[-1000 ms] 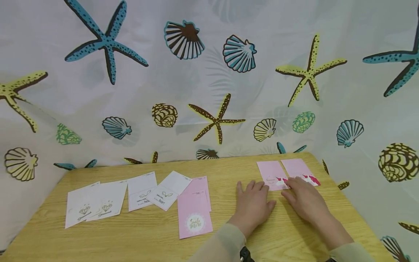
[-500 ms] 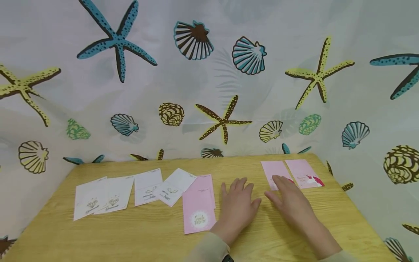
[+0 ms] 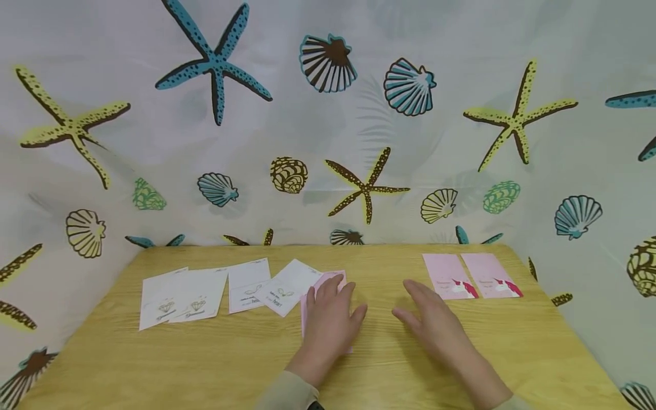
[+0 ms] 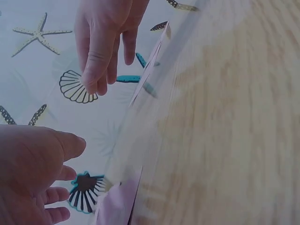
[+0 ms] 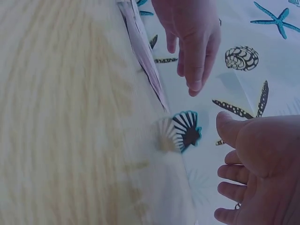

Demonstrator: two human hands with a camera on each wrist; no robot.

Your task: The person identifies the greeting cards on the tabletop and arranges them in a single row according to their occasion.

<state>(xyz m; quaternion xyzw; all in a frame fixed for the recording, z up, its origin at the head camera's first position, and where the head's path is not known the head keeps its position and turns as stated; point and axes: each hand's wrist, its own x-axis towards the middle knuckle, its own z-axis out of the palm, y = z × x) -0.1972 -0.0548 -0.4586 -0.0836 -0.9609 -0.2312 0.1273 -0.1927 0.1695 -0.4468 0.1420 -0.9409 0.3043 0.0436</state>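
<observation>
My left hand [image 3: 330, 310] lies flat with spread fingers on the pink card stack [image 3: 324, 283] at the middle of the wooden table [image 3: 359, 370], covering most of it. My right hand [image 3: 430, 316] hovers open, palm down, over bare wood just right of the left hand. Two pink unicorn cards [image 3: 471, 276] lie side by side at the far right, clear of both hands. In the left wrist view my left hand [image 4: 35, 173] is relaxed with a pink card edge [image 4: 122, 204] beside it. My right hand [image 5: 255, 168] shows open in the right wrist view.
Several white cards [image 3: 225, 287] with small prints lie fanned in a row at the left of the table. A sea-themed curtain [image 3: 328, 125] with starfish and shells hangs close behind and around the table. Bare wood stretches along the near edge.
Both hands moved left, away from the two unicorn cards. The left hand went from bare wood onto the pink card stack; the right hand left the unicorn cards. The view panned left.
</observation>
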